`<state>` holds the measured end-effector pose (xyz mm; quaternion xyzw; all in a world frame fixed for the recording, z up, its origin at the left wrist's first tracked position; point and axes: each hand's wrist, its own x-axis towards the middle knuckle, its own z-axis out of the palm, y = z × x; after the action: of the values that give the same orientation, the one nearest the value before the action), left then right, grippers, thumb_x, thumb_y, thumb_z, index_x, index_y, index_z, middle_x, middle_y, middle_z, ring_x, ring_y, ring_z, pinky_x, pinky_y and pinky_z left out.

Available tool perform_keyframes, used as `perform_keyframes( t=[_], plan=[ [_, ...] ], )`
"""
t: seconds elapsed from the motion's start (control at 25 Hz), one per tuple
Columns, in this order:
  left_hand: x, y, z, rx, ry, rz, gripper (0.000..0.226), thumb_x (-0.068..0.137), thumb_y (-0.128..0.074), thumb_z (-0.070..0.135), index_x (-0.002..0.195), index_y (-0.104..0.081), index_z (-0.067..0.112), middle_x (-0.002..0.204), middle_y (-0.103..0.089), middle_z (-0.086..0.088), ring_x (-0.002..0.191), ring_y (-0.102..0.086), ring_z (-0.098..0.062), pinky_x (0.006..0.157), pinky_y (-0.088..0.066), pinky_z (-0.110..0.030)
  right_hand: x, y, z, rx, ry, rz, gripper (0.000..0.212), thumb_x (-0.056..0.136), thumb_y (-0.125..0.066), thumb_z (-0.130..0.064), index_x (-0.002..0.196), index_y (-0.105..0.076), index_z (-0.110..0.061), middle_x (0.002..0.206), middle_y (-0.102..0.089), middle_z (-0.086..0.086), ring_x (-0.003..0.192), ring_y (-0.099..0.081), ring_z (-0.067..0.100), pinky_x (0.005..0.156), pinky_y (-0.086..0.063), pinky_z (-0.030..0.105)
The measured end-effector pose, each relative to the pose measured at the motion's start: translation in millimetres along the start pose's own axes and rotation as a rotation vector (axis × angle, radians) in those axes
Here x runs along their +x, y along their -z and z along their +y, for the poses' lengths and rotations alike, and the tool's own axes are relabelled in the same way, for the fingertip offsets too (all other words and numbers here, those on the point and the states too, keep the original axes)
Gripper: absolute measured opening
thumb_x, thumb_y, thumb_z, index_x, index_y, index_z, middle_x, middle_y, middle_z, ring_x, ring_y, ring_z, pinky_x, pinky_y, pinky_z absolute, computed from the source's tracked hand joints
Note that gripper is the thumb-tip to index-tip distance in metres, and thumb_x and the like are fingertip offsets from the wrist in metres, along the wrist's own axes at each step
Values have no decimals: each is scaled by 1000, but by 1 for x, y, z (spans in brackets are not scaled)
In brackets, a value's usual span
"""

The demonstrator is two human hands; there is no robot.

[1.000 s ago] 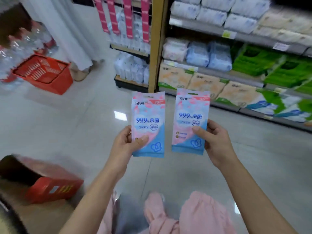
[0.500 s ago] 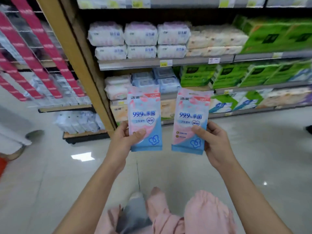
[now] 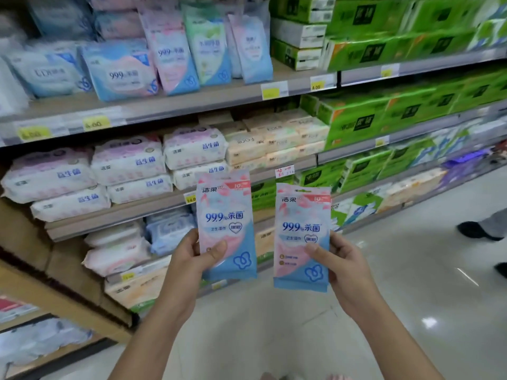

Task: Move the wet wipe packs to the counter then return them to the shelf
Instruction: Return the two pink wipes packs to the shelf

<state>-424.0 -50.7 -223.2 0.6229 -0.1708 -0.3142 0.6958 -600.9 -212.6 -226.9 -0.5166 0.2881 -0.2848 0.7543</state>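
Two flat, glossy soft-plastic wipe packs, pink over blue, both upright, held in front of the shelf unit (image 3: 170, 105). Left hand (image 3: 192, 259) pinches the left pack (image 3: 226, 223) at its lower edge, thumb on the face. Right hand (image 3: 347, 267) pinches the right pack (image 3: 301, 237) the same way; the packs sit just beside each other, not touching. Matching pink-blue pack (image 3: 175, 56) leans on the upper shelf above them. Green tissue bundles (image 3: 356, 124) right. Glossy tiled floor (image 3: 411, 283) below; one dark shoe (image 3: 474, 230) far right.

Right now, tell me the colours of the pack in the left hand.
Pink and light blue with dark blue print on the pack; head view.
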Motion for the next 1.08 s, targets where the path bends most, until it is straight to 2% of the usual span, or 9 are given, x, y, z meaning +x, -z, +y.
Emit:
perform_keyframes(
  t=[0.08,0.16,0.32,0.48,0.72,0.84,0.92,1.08],
  plan=[
    [31,-30,8,-13,-17,25,33,75,-67,10,107,-62,18,96,-75,5,83,-70,-9,60,-51,-15,45,17,-28,-23,24,-33,27,67,-68,-8,94,-67,-7,86,-75,6,72,-71,18,59,-56,26],
    [56,-54,19,-32,-37,35,39,72,-72,11,108,-62,19,97,-75,5,85,-71,-8,60,-51,-15,87,28,-56,-39,54,-67,29,66,-71,-11,94,-67,-7,85,-76,5,71,-71,18,59,-57,26],
    [107,-82,40,-58,-59,72,53,60,-80,15,110,-62,20,99,-75,5,89,-70,-11,59,-51,-14,164,33,-93,-43,101,-157,49,51,-88,-31,93,-72,-12,94,-75,8,80,-71,21,64,-58,29],
    [172,-96,61,-54,-125,88,43,67,-67,15,110,-61,16,99,-75,3,86,-71,-9,60,-52,-15,233,19,-111,-27,133,-188,31,69,-69,-11,100,-68,-9,94,-75,7,81,-72,20,63,-57,28],
    [252,-109,100,-72,-192,57,42,66,-67,12,107,-61,17,95,-76,5,87,-71,-9,63,-53,-16,312,-6,-145,-24,183,-208,40,68,-70,-17,107,-66,-8,103,-74,9,91,-71,26,72,-59,36],
    [270,-110,112,-86,-227,60,47,63,-74,7,107,-62,17,96,-76,5,86,-71,-9,61,-52,-15,337,-11,-157,0,187,-222,48,58,-81,-29,101,-70,-12,103,-74,8,90,-71,25,69,-59,31],
    [278,-110,118,-94,-252,103,44,65,-69,8,107,-62,18,95,-76,6,86,-70,-8,62,-52,-14,350,-16,-166,10,199,-265,57,47,-88,-39,95,-72,-14,101,-74,8,87,-71,22,66,-58,28],
    [290,-110,122,-104,-273,160,55,63,-75,4,114,-60,17,104,-74,3,95,-69,-9,69,-52,-15,375,-27,-174,22,165,-344,60,40,-91,-43,91,-74,-15,99,-75,6,86,-71,21,67,-59,30]
  ],
)
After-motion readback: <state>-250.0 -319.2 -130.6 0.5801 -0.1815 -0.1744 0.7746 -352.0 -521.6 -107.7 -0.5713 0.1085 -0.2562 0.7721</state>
